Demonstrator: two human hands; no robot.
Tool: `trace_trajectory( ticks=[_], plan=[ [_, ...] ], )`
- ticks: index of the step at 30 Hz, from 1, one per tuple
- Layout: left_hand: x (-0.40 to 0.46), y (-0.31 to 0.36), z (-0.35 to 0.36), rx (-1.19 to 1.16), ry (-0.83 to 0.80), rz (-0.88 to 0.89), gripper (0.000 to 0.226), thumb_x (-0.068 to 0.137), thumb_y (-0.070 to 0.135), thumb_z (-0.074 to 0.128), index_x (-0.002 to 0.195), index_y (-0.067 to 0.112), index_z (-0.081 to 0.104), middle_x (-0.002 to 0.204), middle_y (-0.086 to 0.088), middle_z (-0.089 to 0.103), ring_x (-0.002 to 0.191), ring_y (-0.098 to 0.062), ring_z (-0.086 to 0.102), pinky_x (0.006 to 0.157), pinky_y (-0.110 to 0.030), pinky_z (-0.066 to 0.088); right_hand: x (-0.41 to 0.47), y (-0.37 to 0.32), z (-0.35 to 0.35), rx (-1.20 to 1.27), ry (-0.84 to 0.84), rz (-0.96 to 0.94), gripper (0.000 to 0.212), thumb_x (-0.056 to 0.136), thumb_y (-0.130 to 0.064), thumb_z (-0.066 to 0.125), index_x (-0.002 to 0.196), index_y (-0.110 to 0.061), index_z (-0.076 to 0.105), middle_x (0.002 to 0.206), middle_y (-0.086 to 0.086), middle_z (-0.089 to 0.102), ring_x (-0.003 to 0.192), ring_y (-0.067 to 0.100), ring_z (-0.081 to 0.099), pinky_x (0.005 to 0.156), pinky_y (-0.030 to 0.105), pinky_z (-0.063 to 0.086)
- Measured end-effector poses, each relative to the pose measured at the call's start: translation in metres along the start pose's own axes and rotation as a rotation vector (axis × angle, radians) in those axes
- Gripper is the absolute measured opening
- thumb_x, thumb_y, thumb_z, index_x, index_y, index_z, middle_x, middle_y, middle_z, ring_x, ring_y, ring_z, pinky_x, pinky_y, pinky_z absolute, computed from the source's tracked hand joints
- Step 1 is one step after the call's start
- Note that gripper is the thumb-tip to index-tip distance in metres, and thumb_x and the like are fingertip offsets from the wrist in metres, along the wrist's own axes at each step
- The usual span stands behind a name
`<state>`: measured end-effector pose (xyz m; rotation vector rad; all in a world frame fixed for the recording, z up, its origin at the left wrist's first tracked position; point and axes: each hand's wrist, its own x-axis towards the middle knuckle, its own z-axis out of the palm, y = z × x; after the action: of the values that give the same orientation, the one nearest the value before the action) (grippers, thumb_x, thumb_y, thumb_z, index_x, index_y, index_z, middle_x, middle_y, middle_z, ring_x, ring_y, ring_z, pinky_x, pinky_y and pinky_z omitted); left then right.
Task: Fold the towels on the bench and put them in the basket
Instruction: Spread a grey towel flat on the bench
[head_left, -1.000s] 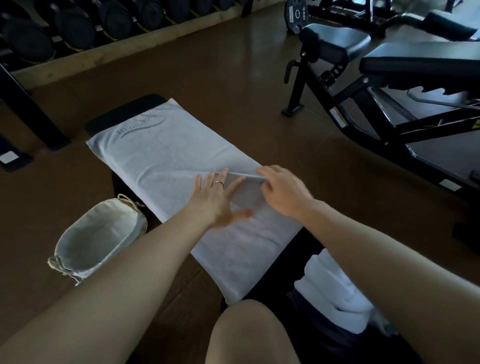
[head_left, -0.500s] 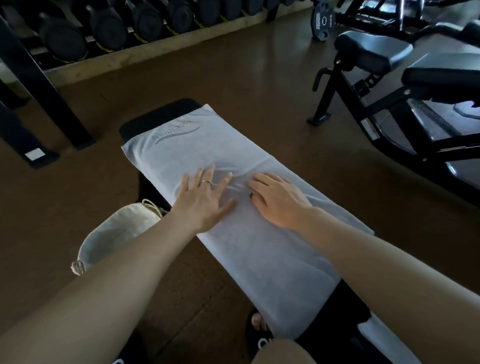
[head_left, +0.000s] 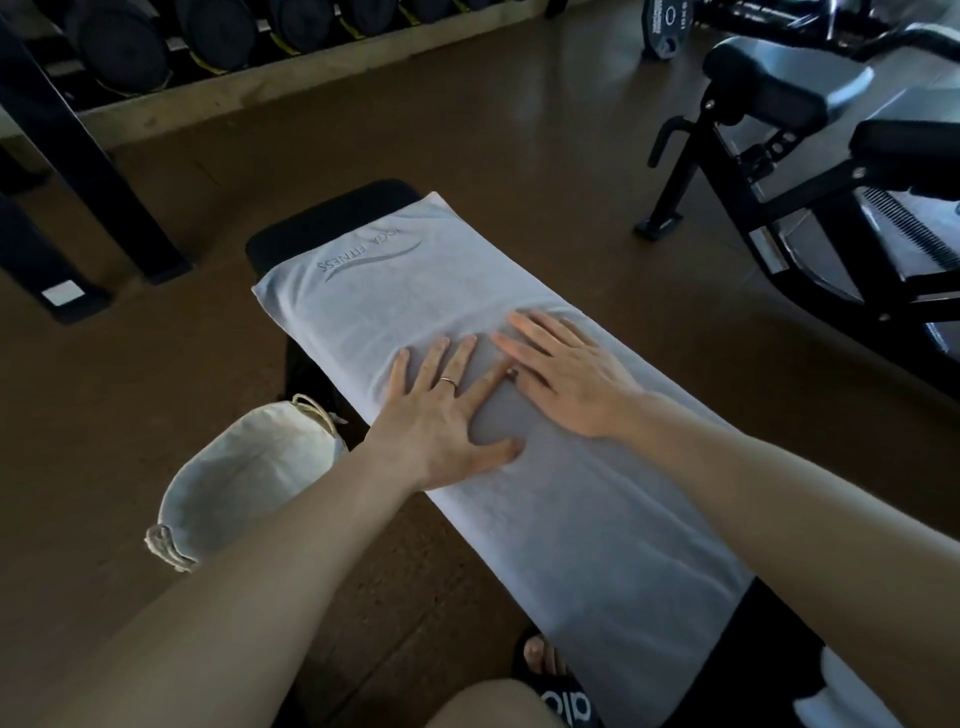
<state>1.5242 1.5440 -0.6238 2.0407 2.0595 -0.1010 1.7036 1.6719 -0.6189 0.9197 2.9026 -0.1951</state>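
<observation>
A long white towel (head_left: 587, 525) with a grey logo at its far end lies flat along the black bench (head_left: 332, 218). My left hand (head_left: 447, 410) presses palm down on the towel's middle, fingers spread. My right hand (head_left: 566, 374) lies flat just to its right, fingers apart and touching the cloth. Neither hand grips anything. A pale cloth basket (head_left: 244, 483) with a rope handle stands on the floor left of the bench, partly hidden by my left forearm. A bit of another white towel (head_left: 831, 701) shows at the bottom right.
A black adjustable gym bench (head_left: 810, 171) stands at the right. A dumbbell rack (head_left: 208, 36) runs along the back wall, its dark frame leg (head_left: 88, 171) at the left. My knee (head_left: 483, 706) and sandalled foot (head_left: 540, 660) are at the bottom. The floor is brown.
My right hand let go of the pinched towel edge and both hands went flat, sliding slightly farther up the towel. The view shifted so the bench sits more to the right.
</observation>
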Motion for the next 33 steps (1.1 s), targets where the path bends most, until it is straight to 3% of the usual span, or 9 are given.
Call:
trace_trajectory(
  ticks=[5,9,11,14,17,19,25,30,33],
  plan=[
    [0.0,-0.002,0.003,-0.016,0.001,-0.013,0.095,0.078,0.092,0.02,0.155,0.052,-0.018,0.165,0.006,-0.032,0.149,-0.018,-0.037,0.12,-0.055,-0.019,0.009,0.029,-0.011,0.134,0.006,0.376,0.057,0.109,-0.049,0.017,0.164,-0.036,0.013,0.173,-0.001,0.006,0.159,0.022,0.006,0.129,0.041,0.008],
    [0.0,-0.002,0.002,-0.024,0.006,-0.007,0.095,0.079,0.091,0.022,0.154,0.053,-0.019,0.165,0.007,-0.032,0.149,-0.017,-0.037,0.121,-0.055,-0.018,0.003,0.003,-0.001,0.049,0.078,0.077,0.07,0.099,-0.054,0.009,0.163,-0.03,0.025,0.171,0.004,0.018,0.158,0.025,0.013,0.129,0.042,0.01],
    [-0.001,-0.001,-0.001,-0.039,-0.015,-0.005,0.095,0.079,0.091,0.024,0.156,0.052,-0.017,0.165,0.008,-0.032,0.149,-0.016,-0.037,0.121,-0.054,-0.018,0.004,0.01,-0.002,0.087,0.035,0.174,0.067,0.1,-0.055,0.006,0.163,-0.037,0.019,0.173,-0.002,0.011,0.159,0.02,0.007,0.129,0.04,0.007],
    [-0.001,-0.004,-0.006,-0.071,-0.023,-0.024,0.101,0.077,0.093,0.027,0.159,0.047,-0.012,0.167,0.007,-0.028,0.151,-0.014,-0.032,0.123,-0.051,-0.015,0.013,0.019,-0.014,0.108,0.036,0.327,0.056,0.109,-0.049,0.018,0.163,-0.036,0.018,0.173,0.0,0.01,0.159,0.023,0.008,0.128,0.041,0.01],
    [0.009,-0.018,-0.014,-0.075,0.032,-0.067,0.089,0.089,0.084,0.024,0.162,0.041,-0.004,0.17,0.004,-0.018,0.155,-0.016,-0.021,0.125,-0.047,-0.01,0.031,0.002,-0.017,0.039,0.129,0.078,0.053,0.109,-0.043,0.031,0.16,-0.028,0.032,0.169,0.003,0.025,0.157,0.024,0.019,0.126,0.039,0.013],
    [0.015,-0.036,-0.018,-0.059,0.059,-0.076,0.078,0.096,0.076,0.018,0.162,0.04,-0.002,0.171,0.004,-0.014,0.156,-0.017,-0.016,0.126,-0.043,-0.008,0.039,-0.004,-0.011,0.042,0.086,-0.021,0.056,0.108,-0.046,0.026,0.16,-0.029,0.033,0.17,0.001,0.022,0.157,0.021,0.016,0.127,0.037,0.01],
    [0.011,-0.102,-0.021,-0.04,0.022,-0.196,0.074,0.096,0.075,0.008,0.16,0.043,-0.013,0.168,0.01,-0.022,0.154,-0.015,-0.022,0.126,-0.038,-0.01,0.062,0.021,-0.013,0.096,0.073,0.255,0.054,0.109,-0.046,0.021,0.162,-0.036,0.022,0.173,-0.002,0.012,0.159,0.021,0.01,0.129,0.04,0.009],
    [0.045,-0.1,-0.029,-0.048,0.03,-0.203,0.081,0.095,0.077,0.01,0.162,0.035,-0.007,0.17,0.003,-0.015,0.157,-0.02,-0.015,0.127,-0.043,-0.006,0.108,-0.026,-0.021,0.055,0.051,-0.071,0.054,0.11,-0.045,0.024,0.163,-0.034,0.02,0.173,-0.003,0.012,0.159,0.02,0.006,0.128,0.038,0.004],
    [0.053,-0.125,-0.029,-0.048,0.058,-0.231,0.074,0.096,0.075,0.009,0.161,0.042,-0.007,0.171,0.004,-0.015,0.156,-0.02,-0.018,0.126,-0.045,-0.008,0.128,-0.016,-0.018,0.066,0.066,-0.043,0.053,0.111,-0.042,0.021,0.163,-0.033,0.021,0.173,-0.002,0.011,0.159,0.018,0.003,0.129,0.038,0.003]
  ],
)
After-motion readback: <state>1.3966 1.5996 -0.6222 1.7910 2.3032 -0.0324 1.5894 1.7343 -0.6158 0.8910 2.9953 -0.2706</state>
